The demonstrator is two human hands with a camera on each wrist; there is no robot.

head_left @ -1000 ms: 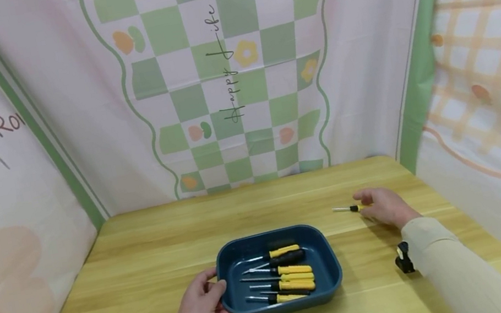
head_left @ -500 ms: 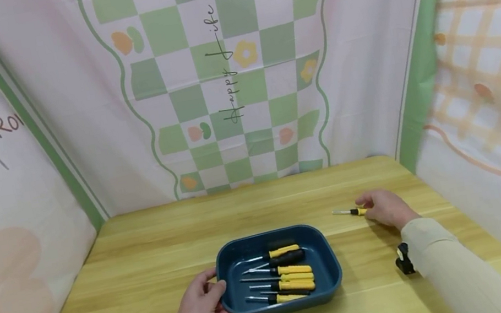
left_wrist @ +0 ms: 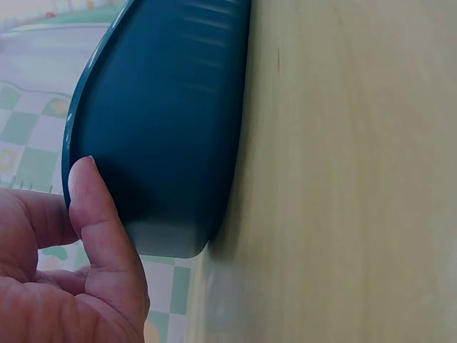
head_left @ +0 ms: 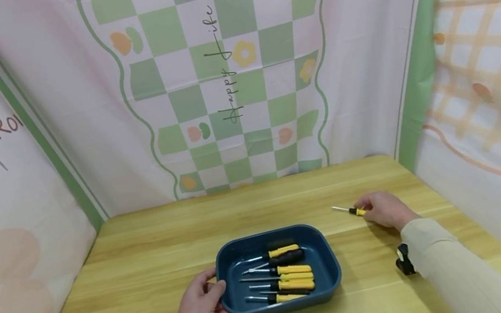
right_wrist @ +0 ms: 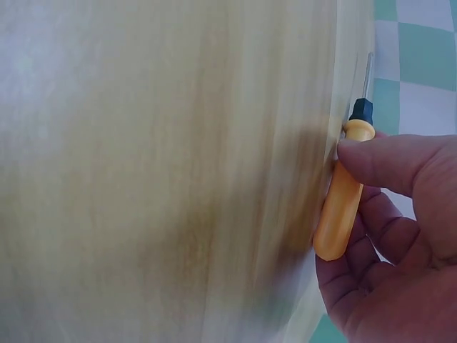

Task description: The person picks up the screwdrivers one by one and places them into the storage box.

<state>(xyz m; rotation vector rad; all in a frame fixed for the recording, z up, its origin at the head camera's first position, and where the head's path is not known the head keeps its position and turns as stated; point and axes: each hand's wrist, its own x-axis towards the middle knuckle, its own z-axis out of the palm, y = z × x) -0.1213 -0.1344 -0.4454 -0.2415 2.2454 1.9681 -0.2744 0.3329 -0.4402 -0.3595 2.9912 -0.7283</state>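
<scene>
On the right of the table, my right hand (head_left: pixel 384 208) pinches the yellow handle of a screwdriver (right_wrist: pixel 341 207) between thumb and fingers. The screwdriver has a black collar and a thin metal shaft, which points left and away in the head view. My left hand (head_left: pixel 199 308) grips the left side of a dark blue tray (left_wrist: pixel 161 121), its thumb at the rim. Inside the tray lie several screwdrivers with yellow handles (head_left: pixel 294 269) and one with a thick black handle (head_left: pixel 288 257). Their shafts point left.
The wooden table (head_left: pixel 153 235) ends at a patterned curtain (head_left: pixel 249 89) at the back, with more cloth on both sides. A small black device (head_left: pixel 403 261) is at the right sleeve.
My right hand has come slightly nearer, and its fingers have drawn together on the screwdriver's handle. The screwdriver has turned a little. My left hand and the tray stay put.
</scene>
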